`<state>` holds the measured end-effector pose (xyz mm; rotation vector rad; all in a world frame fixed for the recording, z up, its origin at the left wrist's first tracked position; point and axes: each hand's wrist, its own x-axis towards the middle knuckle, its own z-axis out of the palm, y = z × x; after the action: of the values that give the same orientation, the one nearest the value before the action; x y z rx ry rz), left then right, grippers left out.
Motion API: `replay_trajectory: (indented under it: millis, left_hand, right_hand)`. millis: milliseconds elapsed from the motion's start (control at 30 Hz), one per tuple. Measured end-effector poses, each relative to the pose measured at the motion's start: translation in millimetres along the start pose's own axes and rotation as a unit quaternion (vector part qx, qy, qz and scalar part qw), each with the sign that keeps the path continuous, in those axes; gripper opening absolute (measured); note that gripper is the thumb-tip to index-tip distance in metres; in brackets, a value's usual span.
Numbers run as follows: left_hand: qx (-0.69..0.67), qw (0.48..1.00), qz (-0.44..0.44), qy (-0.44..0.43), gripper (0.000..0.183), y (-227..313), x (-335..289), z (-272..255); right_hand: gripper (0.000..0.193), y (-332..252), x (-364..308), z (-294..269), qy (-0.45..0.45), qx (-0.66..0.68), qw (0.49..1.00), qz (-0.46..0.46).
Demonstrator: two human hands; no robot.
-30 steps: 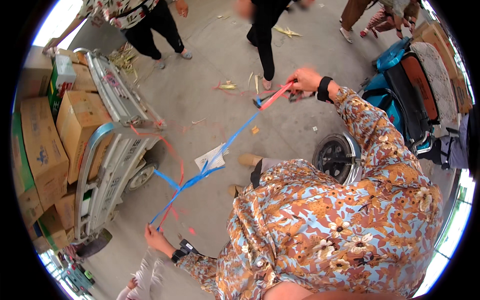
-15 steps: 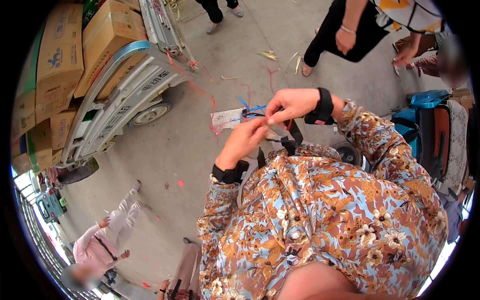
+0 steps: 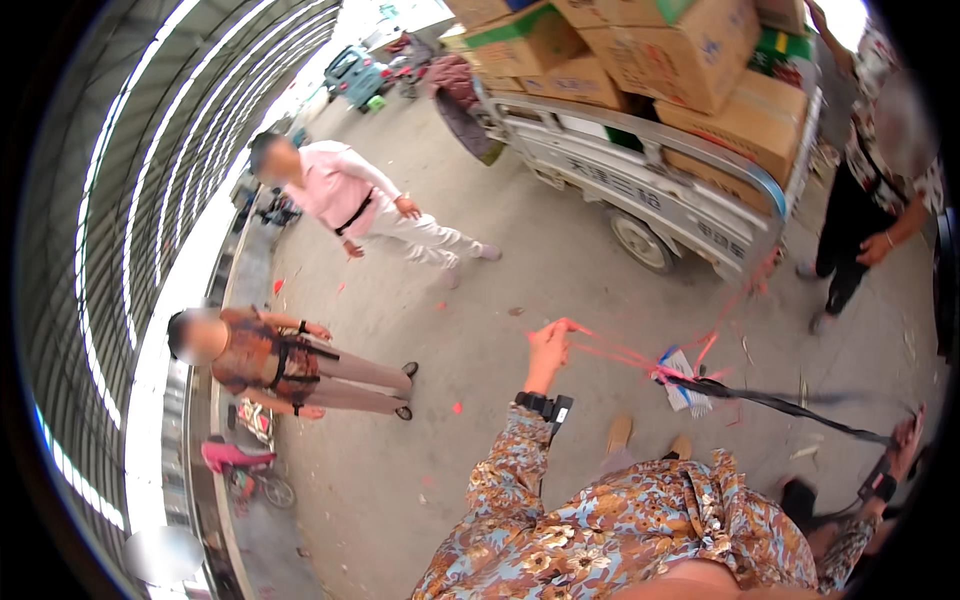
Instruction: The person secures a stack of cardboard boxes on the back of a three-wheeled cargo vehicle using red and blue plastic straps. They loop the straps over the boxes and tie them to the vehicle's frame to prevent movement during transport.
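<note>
My left hand (image 3: 548,352) is raised ahead of me, its fingers closed on red plastic string (image 3: 612,350). Several strands of it stretch to a pink tangle (image 3: 660,374), where a black strap (image 3: 770,400) joins. Far to the right, my right hand (image 3: 908,440) is closed round the other end of that strap, slightly blurred near the rim. By the tangle, a white and blue printed card (image 3: 688,388) is partly covered by the strands. Another red strand runs from near the tangle toward the cart's corner.
A white three-wheeled cargo cart (image 3: 650,190) loaded with cardboard boxes (image 3: 680,62) stands ahead. One person in pink (image 3: 340,185) and another in a brown patterned top (image 3: 270,350) stand at left. A person in black trousers (image 3: 850,220) is at far right. Red scraps dot the concrete floor.
My hands were close together before my chest; now they are wide apart, with string and strap stretched between them. My view has swung left, bringing the two people there more fully in.
</note>
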<state>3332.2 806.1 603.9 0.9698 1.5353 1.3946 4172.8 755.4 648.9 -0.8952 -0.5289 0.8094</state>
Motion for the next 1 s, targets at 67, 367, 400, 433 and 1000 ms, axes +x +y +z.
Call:
replay_trajectory:
  millis: [67,367,400,433,1000]
  left_hand:
    - [-0.080,0.995,-0.043,0.028,0.034,-1,-28,-53]
    - [-0.288,0.935,-0.113,0.176,0.033,-31,-85,-173]
    - [-0.277,0.936,-0.118,0.183,0.032,-28,-87,-181]
    - [-0.279,0.933,-0.119,0.194,0.033,-21,-85,-191]
    - [-0.464,0.814,-0.233,0.260,0.032,-123,-4,-250]
  right_hand:
    - [0.052,-11,-2,33,0.092,-0.081,0.992,-0.006]
    - [0.048,34,-84,201,-0.120,0.023,0.970,0.211]
    - [0.048,40,-99,221,-0.138,-0.080,0.957,0.243]
    - [0.047,47,-109,235,-0.153,-0.182,0.933,0.271]
    - [0.025,126,50,-73,0.065,0.007,0.983,0.169]
